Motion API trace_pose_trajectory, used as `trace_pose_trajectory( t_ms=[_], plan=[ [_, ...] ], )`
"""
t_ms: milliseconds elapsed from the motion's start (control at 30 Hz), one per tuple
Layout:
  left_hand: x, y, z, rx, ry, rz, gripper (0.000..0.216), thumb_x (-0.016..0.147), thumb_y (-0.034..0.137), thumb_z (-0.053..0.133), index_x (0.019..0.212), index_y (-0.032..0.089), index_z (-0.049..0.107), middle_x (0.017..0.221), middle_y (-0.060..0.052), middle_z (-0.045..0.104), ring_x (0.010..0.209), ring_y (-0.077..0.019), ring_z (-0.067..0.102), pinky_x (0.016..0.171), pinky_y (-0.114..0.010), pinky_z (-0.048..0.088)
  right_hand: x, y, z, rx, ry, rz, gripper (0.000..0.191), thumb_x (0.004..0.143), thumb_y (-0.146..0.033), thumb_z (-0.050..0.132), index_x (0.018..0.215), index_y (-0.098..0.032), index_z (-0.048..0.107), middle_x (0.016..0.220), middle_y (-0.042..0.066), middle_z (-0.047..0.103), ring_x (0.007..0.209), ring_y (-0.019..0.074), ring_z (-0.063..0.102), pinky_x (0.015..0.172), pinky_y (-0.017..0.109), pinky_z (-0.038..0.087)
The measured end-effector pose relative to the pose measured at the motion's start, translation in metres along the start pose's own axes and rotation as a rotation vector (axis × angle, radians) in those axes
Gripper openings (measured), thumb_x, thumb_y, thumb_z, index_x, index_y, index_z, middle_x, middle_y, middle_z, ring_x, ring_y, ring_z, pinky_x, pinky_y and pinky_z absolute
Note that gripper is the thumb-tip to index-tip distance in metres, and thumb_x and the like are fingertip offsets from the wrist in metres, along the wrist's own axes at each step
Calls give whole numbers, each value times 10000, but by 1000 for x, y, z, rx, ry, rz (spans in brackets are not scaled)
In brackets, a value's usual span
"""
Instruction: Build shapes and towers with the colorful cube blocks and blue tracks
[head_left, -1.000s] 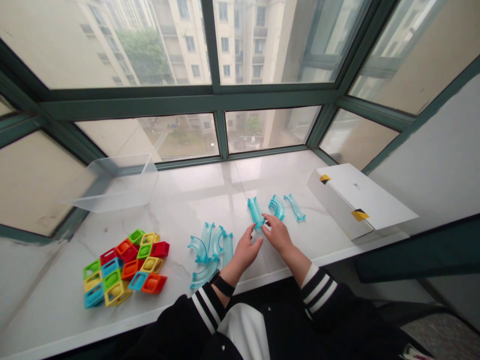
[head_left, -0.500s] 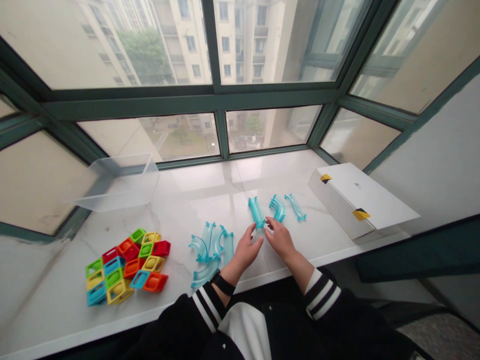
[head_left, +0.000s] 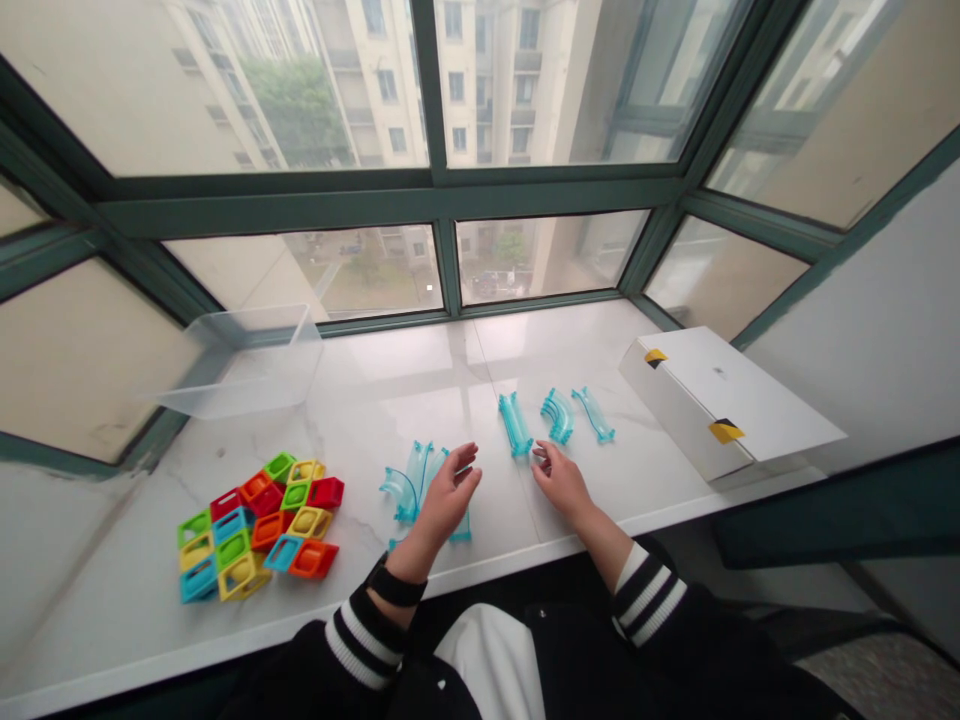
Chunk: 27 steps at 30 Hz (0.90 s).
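Observation:
Over a loose pile of clear blue plastic track pieces (head_left: 405,490) hovers my left hand (head_left: 448,492), fingers apart and nothing in them; it hides part of the pile. My right hand (head_left: 561,482) holds nothing, its fingers slightly curled and apart, close to the near end of a straight blue track stack (head_left: 515,424). Beyond that hand lie a curved blue track stack (head_left: 557,415) and, farther right, a slim, slightly bent blue track piece (head_left: 594,414).
Colourful plastic blocks (head_left: 262,525) lie grouped at the left. A clear plastic bin (head_left: 247,400) stands behind them by the window. At the right is a white box (head_left: 720,400) with yellow-and-black tabs. The white sill's front edge (head_left: 525,560) runs close to my body.
My left hand has moved left from the straight track stack to over the loose pile. The straight stack now lies released on the sill; my right hand stays near it.

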<state>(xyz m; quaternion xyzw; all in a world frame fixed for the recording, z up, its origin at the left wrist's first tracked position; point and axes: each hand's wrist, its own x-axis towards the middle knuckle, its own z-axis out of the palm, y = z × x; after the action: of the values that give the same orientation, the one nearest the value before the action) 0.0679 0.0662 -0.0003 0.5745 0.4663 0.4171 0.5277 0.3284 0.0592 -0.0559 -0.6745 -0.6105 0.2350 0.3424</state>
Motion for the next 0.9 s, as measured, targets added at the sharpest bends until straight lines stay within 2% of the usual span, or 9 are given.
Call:
trace_pose_trajectory(
  t_ms=[133, 233, 300, 367, 467, 633, 733, 833, 900],
  plan=[
    [-25, 8, -62, 60, 136, 22, 516, 939, 494, 651, 1369, 215, 589, 1341, -137, 692, 1256, -278, 670, 1085, -493, 550, -2, 1, 2, -21, -15, -8, 433, 889, -197, 630, 1321, -221, 629, 1217, 97, 788, 871, 220, 750, 894, 386, 600],
    [-49, 4, -107, 189, 273, 13, 532, 928, 512, 664, 1365, 217, 592, 1288, -124, 709, 1197, -278, 688, 1037, -494, 573, -3, 1, 1, -29, -18, -16, 431, 894, -198, 611, 1325, -216, 628, 1232, 97, 784, 898, 230, 740, 911, 393, 586],
    [-65, -3, -129, 245, 377, -11, 546, 913, 533, 667, 1353, 216, 598, 1274, -124, 715, 1195, -289, 690, 1038, -513, 572, -4, 1, 1, -37, -23, -17, 438, 888, -200, 606, 1325, -216, 630, 1212, 95, 788, 893, 230, 736, 906, 390, 583],
    [-80, -11, -143, 269, 445, -35, 554, 896, 556, 668, 1330, 217, 604, 1259, -124, 722, 1200, -298, 691, 1040, -531, 572, -4, 2, 0, -43, -24, -22, 439, 884, -203, 596, 1321, -219, 633, 1196, 91, 789, 890, 230, 734, 902, 388, 582],
    [-99, -21, -147, 274, 477, -64, 567, 884, 574, 667, 1319, 216, 604, 1245, -125, 726, 1200, -302, 697, 1040, -544, 578, -4, 4, 0, -45, -15, -38, 436, 879, -212, 578, 1311, -213, 636, 1196, 95, 784, 904, 235, 727, 917, 401, 578],
    [-114, -32, -129, 310, 413, -54, 544, 872, 554, 683, 1295, 216, 630, 1309, -135, 694, 1247, -310, 678, 1062, -533, 572, -15, 4, 3, 18, 46, -34, 404, 872, -239, 558, 1269, -200, 624, 1180, 113, 778, 934, 251, 722, 935, 434, 578],
    [-114, -35, -119, 386, 360, -58, 511, 865, 518, 677, 1282, 224, 647, 1303, -120, 679, 1235, -305, 670, 1036, -519, 581, -32, -1, 6, 90, 79, -85, 345, 902, -250, 534, 1236, -200, 605, 1132, 105, 768, 885, 231, 713, 874, 398, 592],
    [-113, -35, -114, 482, 282, -86, 473, 835, 476, 692, 1245, 242, 664, 1257, -92, 674, 1165, -299, 678, 995, -513, 588, -51, -11, 10, 120, -34, -194, 294, 941, -249, 522, 1220, -219, 609, 1078, 77, 747, 823, 205, 693, 815, 355, 586],
    [-114, -36, -112, 529, 236, -87, 450, 800, 438, 718, 1207, 251, 672, 1235, -81, 672, 1138, -301, 672, 998, -515, 578, -61, -23, 13, 115, -157, -269, 278, 961, -238, 526, 1222, -236, 623, 1065, 63, 737, 847, 202, 690, 856, 358, 579]
  ],
)
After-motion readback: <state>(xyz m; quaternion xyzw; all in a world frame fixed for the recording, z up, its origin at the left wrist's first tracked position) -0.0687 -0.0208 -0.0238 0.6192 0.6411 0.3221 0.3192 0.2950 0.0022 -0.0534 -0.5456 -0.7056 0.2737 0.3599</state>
